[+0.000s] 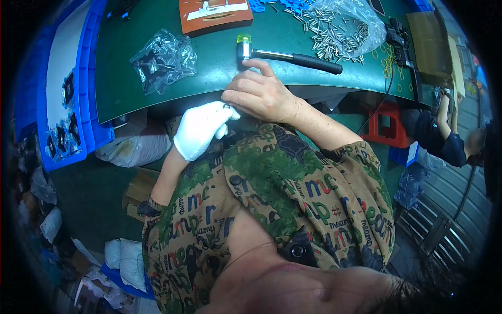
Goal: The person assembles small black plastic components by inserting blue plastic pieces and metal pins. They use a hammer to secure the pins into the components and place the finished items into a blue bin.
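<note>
My left hand (201,128), in a white glove, is at the near edge of the green table mat (209,83), its fingers closed around a small dark part (227,107). My bare right hand (259,94) lies just above it. Its fingers curl down onto the same part, and its index finger stretches toward the head of a mallet (293,56). The mallet has a green-capped head and a black handle. It lies on the mat just beyond my right hand, apart from it. Most of the small part is hidden between my fingers.
A clear bag of black parts (164,60) lies left on the mat, with a bag of metal pins (340,26) spilling out at the back right. An orange-brown box (214,13) sits at the back. Blue trays (68,89) stand left. A red stool (387,125) and another person (444,138) are right.
</note>
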`<state>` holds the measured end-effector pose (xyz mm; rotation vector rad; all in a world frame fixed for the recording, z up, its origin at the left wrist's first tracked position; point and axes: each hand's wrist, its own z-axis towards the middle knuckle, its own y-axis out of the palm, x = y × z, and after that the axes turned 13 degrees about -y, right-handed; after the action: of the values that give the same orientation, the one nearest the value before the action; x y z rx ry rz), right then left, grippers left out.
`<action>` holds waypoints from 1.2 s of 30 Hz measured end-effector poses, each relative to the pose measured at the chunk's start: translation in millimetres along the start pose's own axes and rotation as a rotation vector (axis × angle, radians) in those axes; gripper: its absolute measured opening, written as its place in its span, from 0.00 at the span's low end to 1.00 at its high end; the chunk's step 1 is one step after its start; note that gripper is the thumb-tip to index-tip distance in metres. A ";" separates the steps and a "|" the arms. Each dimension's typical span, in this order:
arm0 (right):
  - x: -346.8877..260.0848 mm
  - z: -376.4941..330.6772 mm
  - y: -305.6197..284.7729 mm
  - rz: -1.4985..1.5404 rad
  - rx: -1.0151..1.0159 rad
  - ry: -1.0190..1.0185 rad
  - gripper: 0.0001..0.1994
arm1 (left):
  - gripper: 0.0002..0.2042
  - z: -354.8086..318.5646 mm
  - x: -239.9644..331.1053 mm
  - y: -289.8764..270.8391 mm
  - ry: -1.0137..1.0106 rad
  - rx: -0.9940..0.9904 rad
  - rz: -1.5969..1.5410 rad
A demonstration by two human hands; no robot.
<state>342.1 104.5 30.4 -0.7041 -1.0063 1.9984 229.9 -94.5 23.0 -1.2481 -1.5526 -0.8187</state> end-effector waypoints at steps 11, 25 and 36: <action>-9.9 1.1 9.8 -0.105 0.089 0.069 0.07 | 0.13 -5.2 7.6 1.1 0.044 0.055 0.108; 111.3 -14.0 -71.3 -0.394 -0.112 0.351 0.08 | 0.12 4.6 2.1 8.6 -0.002 0.127 -0.033; 156.3 -1.4 -62.7 -0.440 -0.471 0.301 0.11 | 0.12 -0.2 2.9 7.4 -0.077 0.147 -0.118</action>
<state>282.1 258.6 62.0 -0.9060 -1.3249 1.2450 236.9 -91.9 25.4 -1.1008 -1.7298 -0.7238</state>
